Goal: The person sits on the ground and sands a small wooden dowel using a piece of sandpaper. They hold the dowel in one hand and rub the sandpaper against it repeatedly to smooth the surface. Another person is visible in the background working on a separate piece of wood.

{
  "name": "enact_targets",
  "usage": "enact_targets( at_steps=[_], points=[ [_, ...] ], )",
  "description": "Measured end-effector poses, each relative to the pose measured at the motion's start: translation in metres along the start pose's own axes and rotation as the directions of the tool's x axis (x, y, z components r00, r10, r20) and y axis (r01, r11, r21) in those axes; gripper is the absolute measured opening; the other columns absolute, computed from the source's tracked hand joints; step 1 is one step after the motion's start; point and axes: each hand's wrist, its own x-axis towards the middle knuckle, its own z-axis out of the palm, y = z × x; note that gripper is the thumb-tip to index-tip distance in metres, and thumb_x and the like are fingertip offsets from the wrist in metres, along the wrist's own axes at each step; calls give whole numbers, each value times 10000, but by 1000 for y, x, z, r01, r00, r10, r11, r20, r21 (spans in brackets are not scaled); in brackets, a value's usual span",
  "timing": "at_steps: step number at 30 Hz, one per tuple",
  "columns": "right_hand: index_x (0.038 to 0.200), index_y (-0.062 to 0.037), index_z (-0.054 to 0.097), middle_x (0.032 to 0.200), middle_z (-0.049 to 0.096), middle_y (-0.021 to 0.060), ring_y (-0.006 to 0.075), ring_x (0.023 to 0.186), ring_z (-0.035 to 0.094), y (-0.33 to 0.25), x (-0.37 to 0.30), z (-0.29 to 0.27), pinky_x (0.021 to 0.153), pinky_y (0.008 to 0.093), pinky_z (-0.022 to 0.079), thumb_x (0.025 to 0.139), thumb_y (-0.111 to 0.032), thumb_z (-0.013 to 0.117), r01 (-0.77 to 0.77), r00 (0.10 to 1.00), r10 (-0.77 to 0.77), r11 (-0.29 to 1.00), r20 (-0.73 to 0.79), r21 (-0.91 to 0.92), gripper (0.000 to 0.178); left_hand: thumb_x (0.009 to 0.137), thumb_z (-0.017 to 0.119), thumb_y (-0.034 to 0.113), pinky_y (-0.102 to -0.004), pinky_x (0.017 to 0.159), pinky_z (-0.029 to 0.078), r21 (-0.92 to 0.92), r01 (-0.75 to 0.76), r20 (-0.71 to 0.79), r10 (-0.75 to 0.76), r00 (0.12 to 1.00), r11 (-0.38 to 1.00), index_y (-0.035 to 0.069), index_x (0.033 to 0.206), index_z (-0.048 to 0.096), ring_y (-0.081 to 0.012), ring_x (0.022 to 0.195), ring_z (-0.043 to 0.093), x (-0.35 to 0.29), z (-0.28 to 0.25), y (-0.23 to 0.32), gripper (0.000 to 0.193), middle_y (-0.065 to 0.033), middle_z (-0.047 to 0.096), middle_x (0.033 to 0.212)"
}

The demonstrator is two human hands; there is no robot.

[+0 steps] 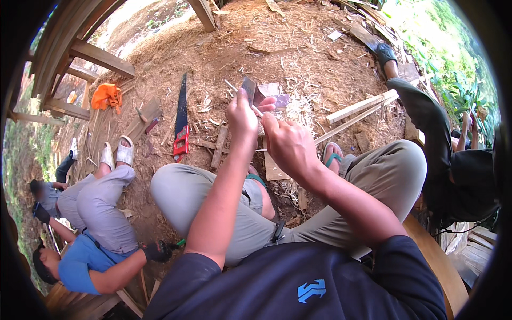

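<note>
A thin pale stick (230, 85) slants in front of me, above the ground between my knees. My left hand (243, 118) is closed around it, pinching a flat, dark grey-brown piece (248, 87) against it. That piece looks like folded sandpaper, though I cannot be sure. Closer to me, my right hand (290, 143) grips the stick's near end, its fingers curled. The two hands are nearly touching. Part of the stick is hidden behind the fingers.
A red-handled handsaw (182, 120) lies left of my hands. Wood shavings (304, 101) and long strips (360, 106) lie ahead and right. An orange cloth (106, 97) is at far left. A blue-shirted person (88, 266) sits left; another person's leg (418, 109) reaches in at right.
</note>
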Motion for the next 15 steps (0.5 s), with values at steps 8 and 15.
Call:
enact_targets(
  at_steps=[8, 15],
  points=[
    [894, -39, 610, 575, 425, -20, 92, 483, 339, 10, 9, -10, 452, 272, 305, 998, -210, 470, -666, 685, 191, -225, 703, 711, 244, 1055, 299, 344, -311, 579, 561, 53, -32, 93, 27, 995, 998, 8, 1098, 501, -216, 749, 699, -3, -6, 11, 395, -213, 694, 935],
    [872, -71, 549, 544, 405, -15, 105, 449, 364, 12, 5, -3, 442, 264, 296, 1007, -220, 494, -626, 686, 170, -356, 707, 693, 209, 1066, 287, 309, -298, 507, 570, -133, -79, 136, 97, 986, 988, -77, 1124, 494, -246, 652, 694, -11, 11, -22, 442, -215, 669, 834]
  ],
)
